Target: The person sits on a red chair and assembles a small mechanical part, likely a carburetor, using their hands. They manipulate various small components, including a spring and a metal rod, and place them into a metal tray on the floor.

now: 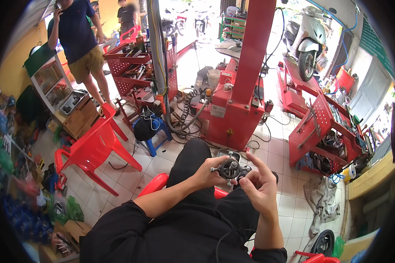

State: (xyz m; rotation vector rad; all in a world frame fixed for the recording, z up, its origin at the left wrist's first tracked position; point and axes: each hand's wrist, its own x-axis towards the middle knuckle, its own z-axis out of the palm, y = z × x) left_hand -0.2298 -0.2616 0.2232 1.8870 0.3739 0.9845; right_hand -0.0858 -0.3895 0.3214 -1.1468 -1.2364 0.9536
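Above the lap (193, 177), the left hand (204, 172) grasps one round, dark, bolt-studded metal part (229, 168), partly hidden; the right hand (260, 187) sits loosely unfolded beside it, contact unclear. Beyond: one red plastic armchair (88, 151), two perforated red tool carts (310, 131), one scooter (310, 30).

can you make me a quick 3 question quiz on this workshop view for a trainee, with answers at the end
1. True or false: the pale scooter at the upper right stands directly on the tiled floor.
2. What colour is the plastic chair on the person's left?
a) blue
b) red
c) white
3. Fill in: the round, dark metal part is gripped at its left side by the ___ hand.

Key
1. False: it is up on a red platform.
2. b
3. left, that is, the person's own left hand.
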